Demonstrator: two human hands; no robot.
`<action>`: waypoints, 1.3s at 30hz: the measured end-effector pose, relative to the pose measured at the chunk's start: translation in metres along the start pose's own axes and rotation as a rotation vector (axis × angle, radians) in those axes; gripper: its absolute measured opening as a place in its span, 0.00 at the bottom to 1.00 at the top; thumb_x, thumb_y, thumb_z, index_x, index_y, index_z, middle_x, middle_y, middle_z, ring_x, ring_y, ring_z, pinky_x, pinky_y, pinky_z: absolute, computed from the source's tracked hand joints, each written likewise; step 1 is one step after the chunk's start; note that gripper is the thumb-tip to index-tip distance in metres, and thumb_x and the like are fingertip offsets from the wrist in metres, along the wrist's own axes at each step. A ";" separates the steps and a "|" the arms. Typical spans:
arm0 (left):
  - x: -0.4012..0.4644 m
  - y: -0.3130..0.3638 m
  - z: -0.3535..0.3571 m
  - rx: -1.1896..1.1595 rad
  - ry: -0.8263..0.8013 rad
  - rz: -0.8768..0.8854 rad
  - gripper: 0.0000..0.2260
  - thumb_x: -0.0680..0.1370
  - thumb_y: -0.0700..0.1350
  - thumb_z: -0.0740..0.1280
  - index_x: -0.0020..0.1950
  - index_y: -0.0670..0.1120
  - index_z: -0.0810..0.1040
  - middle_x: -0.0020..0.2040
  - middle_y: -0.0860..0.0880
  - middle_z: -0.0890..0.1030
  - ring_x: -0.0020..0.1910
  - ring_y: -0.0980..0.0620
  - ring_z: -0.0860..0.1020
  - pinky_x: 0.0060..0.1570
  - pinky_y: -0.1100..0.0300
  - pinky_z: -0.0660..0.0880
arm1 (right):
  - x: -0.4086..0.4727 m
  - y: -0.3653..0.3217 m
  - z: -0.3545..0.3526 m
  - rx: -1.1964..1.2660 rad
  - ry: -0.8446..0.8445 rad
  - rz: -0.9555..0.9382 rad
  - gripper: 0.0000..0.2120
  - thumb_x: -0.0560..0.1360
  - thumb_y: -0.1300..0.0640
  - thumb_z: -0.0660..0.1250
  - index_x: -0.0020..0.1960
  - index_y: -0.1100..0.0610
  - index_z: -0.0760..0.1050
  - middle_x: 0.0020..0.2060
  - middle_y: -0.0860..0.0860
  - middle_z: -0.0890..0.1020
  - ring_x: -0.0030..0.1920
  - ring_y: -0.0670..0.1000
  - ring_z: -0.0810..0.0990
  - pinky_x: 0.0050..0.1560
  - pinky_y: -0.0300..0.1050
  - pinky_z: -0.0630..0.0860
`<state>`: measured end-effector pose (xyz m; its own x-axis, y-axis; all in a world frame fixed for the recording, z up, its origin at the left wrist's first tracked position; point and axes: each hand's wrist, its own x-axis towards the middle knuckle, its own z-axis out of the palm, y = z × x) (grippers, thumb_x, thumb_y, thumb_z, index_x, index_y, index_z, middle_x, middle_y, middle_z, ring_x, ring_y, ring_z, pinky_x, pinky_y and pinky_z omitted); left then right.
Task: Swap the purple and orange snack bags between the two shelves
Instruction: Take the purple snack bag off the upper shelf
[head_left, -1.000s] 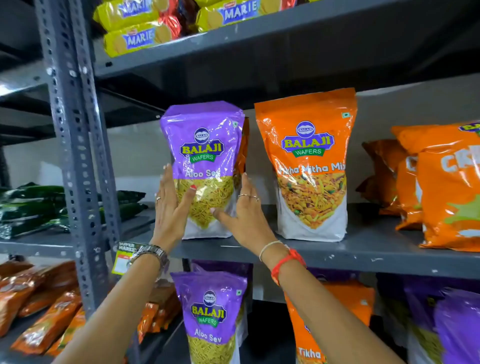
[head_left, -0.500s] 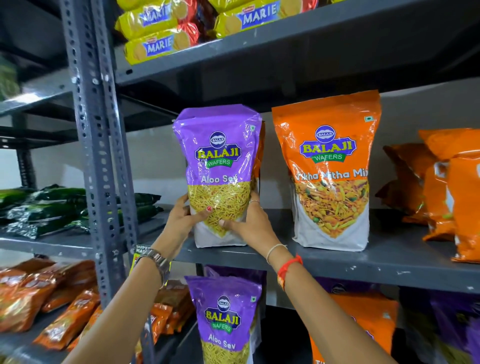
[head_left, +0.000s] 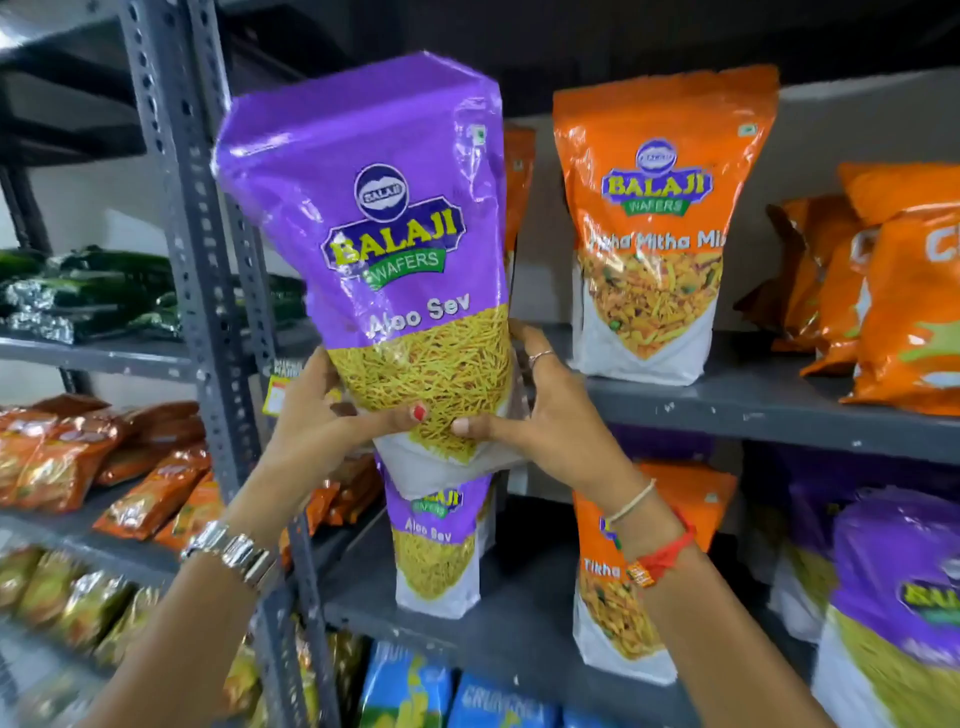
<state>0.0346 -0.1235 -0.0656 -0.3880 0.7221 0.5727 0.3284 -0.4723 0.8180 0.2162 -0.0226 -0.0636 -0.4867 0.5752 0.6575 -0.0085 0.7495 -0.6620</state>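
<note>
Hands first: left hand (head_left: 317, 410) & right hand (head_left: 540, 415) both pinch the purple Aloo Sev bag (head_left: 384, 249) low down, thumbs on the front, fingers wrapped behind. Grip sits at the heavy bottom, prob so the floppy top doesn't fold over. Bag is in the air, tilted top-left, in front of the upper shelf (head_left: 753, 405), clear of it. Beside it an orange Tikha Mitha bag (head_left: 660, 223) stands upright on that shelf. Below, lower shelf (head_left: 519, 644) holds another purple bag (head_left: 441, 551) & an orange bag (head_left: 618, 582), so the swap looks only partly done.
</note>
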 end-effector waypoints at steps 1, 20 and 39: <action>-0.005 -0.006 0.002 0.015 -0.003 -0.009 0.39 0.50 0.49 0.79 0.59 0.45 0.73 0.53 0.50 0.82 0.51 0.53 0.82 0.46 0.54 0.81 | -0.008 0.005 0.000 0.010 -0.002 0.020 0.41 0.60 0.52 0.80 0.67 0.49 0.64 0.58 0.44 0.79 0.61 0.46 0.77 0.65 0.49 0.74; -0.140 -0.191 0.074 0.286 0.162 -0.320 0.33 0.52 0.61 0.79 0.51 0.55 0.71 0.44 0.45 0.82 0.41 0.46 0.80 0.43 0.43 0.78 | -0.157 0.177 0.053 0.139 -0.053 0.514 0.40 0.62 0.62 0.78 0.69 0.58 0.63 0.64 0.57 0.75 0.67 0.54 0.73 0.66 0.58 0.73; -0.115 -0.247 0.130 0.503 0.131 -0.441 0.29 0.61 0.57 0.77 0.47 0.48 0.61 0.39 0.45 0.74 0.35 0.47 0.72 0.40 0.47 0.77 | -0.175 0.228 0.085 -0.079 0.356 0.624 0.23 0.71 0.68 0.69 0.65 0.58 0.73 0.58 0.60 0.81 0.57 0.57 0.81 0.59 0.55 0.79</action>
<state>0.1098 -0.0247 -0.3401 -0.6682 0.7108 0.2196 0.4639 0.1673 0.8699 0.2255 0.0198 -0.3600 -0.0657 0.9657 0.2514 0.2484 0.2598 -0.9332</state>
